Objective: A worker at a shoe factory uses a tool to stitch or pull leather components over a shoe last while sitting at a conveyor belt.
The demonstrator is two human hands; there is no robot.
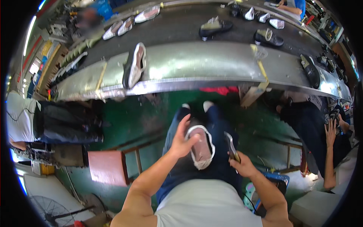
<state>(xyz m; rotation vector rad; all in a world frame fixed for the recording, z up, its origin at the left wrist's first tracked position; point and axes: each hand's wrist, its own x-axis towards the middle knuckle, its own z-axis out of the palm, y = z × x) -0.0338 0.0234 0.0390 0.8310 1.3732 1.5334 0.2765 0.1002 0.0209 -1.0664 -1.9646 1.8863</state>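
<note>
The fingers (185,122) of your left hand (180,144) stretch upward along the left side of a pale-rimmed shoe (203,153), with the thumb over its pinkish insole; together they grip it. You have it above your lap, in front of the worktop (196,62) and well apart from its near edge. Your right hand (244,165) is closed around the handle of a metal hand tool (231,145), just right of the shoe and apart from it. On the worktop, a black-and-white shoe (135,66) stands left of centre by the near edge, and a black shoe (311,72) lies near the right end. A cushioned stool (107,168) is at your left.
</note>
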